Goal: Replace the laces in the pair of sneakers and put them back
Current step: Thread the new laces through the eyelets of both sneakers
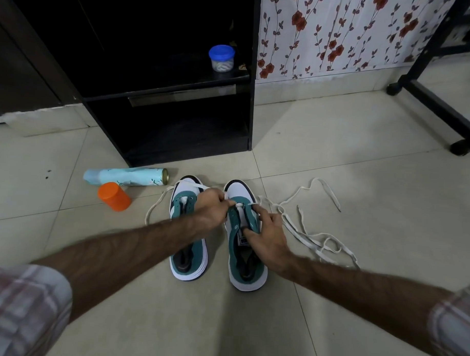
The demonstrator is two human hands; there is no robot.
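While left hand (211, 207) pinches lace (239, 204) at right sneaker (246, 236) toe eyelets, 12 o'clock, right hand (266, 232) grips tongue; early lacing; next: thread upper eyelets.

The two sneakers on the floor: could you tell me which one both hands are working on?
The right-hand sneaker: both hands pinch its lace at the front eyelets; the other sneaker is untouched.

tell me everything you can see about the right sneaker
The right sneaker is teal, suede-looking, with white panels, a white sole and a dark toe edge. It stands upright on the tiled floor, toe pointing away, beside its mate. The left hand pinches a white lace at its lowest eyelets; the right hand grips its tongue and side.
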